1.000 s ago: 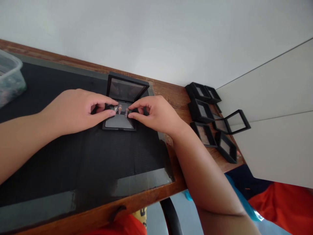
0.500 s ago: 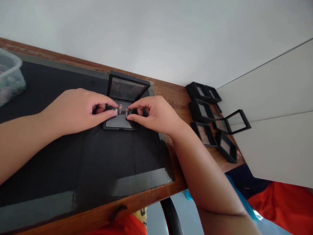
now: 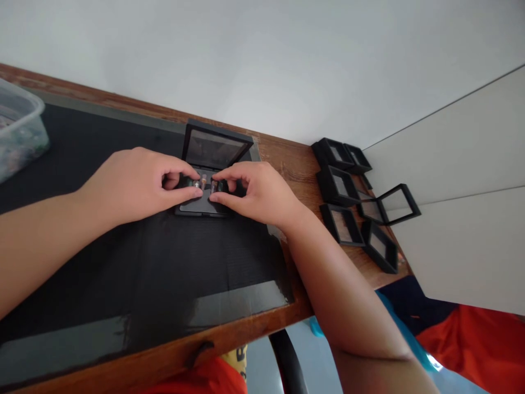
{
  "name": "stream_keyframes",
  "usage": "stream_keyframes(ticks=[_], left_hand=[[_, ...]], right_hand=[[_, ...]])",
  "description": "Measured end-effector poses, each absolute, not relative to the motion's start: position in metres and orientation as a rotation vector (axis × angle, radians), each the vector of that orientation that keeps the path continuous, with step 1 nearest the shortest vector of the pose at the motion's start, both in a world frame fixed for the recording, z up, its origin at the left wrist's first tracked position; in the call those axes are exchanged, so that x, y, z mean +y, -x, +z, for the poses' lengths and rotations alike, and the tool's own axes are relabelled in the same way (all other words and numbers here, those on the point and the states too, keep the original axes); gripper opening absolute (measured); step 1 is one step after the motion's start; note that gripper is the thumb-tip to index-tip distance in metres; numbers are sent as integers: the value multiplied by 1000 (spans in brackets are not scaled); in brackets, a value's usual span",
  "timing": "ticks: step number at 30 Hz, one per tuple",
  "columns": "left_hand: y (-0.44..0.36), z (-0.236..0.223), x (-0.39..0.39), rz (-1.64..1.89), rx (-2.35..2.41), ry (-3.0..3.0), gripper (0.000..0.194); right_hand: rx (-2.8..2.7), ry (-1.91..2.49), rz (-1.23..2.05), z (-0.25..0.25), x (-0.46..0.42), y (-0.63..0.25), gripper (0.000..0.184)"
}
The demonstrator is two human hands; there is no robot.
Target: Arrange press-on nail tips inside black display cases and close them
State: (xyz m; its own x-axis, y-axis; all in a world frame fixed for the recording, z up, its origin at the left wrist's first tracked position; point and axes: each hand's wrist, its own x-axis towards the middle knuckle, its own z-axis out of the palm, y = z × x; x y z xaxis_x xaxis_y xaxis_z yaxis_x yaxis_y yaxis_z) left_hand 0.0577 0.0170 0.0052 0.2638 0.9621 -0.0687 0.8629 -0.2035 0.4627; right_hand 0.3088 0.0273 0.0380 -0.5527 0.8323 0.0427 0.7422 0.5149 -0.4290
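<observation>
A black display case stands open on the dark table mat, its windowed lid tilted up at the back. Over its grey base, my left hand pinches a small shiny piece between thumb and fingers. Facing it, my right hand has thumb and fingertips closed around a small dark purplish piece. Between the two hands a little pale pinkish piece stands upright on the base. These pieces look like tiny stones or beads; their exact kind is too small to tell.
A clear plastic tub with many small things inside sits at the left. Several black frame boxes lie on the wooden surface to the right, one with its lid raised. A black chair armrest is below the table edge.
My left hand has shifted slightly right, closer to the pale piece. My right hand stays nearly in place, its fingertips still around the dark piece.
</observation>
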Motion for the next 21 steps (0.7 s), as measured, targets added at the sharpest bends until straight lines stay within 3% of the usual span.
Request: stream_keyframes(ticks=[10,21], left_hand=[[-58,2,18,349,1665,-2161,54],[-56,0,19,366,1632,-2233,52]], right_hand=[[-2549,1362,415,39,20,-301,26],[-2588,1382,436,45,24,-308,31]])
